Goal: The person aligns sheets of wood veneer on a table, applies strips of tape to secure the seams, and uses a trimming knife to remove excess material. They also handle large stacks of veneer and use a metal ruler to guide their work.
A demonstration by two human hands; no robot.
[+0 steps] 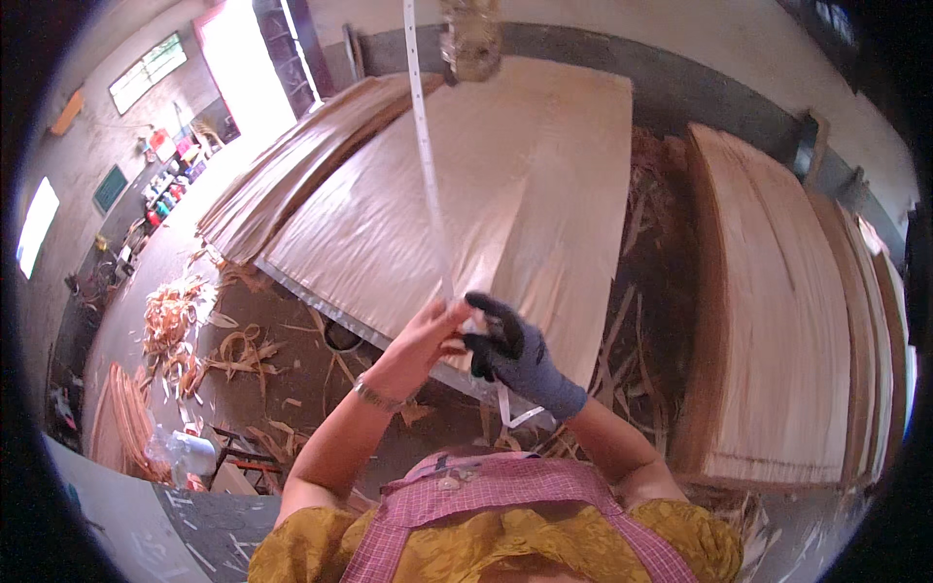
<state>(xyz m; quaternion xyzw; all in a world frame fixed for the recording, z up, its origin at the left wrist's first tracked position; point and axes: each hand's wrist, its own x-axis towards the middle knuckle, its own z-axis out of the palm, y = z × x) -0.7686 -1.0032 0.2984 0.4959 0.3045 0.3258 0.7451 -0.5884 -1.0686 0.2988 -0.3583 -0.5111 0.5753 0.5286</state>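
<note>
My left hand (419,339), bare with a watch or bracelet at the wrist, meets my right hand (514,350) over the near edge of a wide stack of thin wood veneer sheets (466,189). A blue-grey work glove with dark fingertips covers my right hand. A white strip with regular dark marks, like a measuring tape (423,138), runs down from the top of the view to my fingers. Below my gloved hand hangs a folded white strip end (526,417). Blur and overlapping fingers hide which hand grips the tape.
More veneer stacks stand at the right (780,313) and the back left (321,153). Curled wood shavings (173,313) lie on the floor at the left, near a white plastic container (193,453). A blurred hanging object (472,40) is at the top. Veneer scraps lie between the stacks.
</note>
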